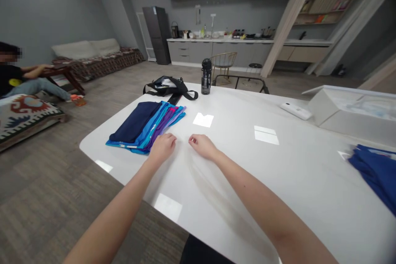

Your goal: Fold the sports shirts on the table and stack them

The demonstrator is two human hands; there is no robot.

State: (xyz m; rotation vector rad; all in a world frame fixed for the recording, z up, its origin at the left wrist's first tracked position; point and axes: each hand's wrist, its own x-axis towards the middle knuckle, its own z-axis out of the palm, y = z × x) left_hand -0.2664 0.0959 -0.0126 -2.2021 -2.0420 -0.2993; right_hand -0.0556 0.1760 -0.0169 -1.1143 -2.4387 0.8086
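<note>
Both hands rest low over the white table, a short gap between them. My left hand is closed, fingers curled, beside the right edge of a pile of folded cloths. That pile has a dark navy cloth on top, with blue, purple and pink cloths fanned out beneath it. Loosely curled, my right hand has its thumb and fingertips together, with nothing visible in them. At the right edge of the view lies a blue cloth, partly cut off.
Behind the pile sit a black bag and a dark bottle. A white device lies near a white box at the right. A chair stands behind the table. A person sits far left.
</note>
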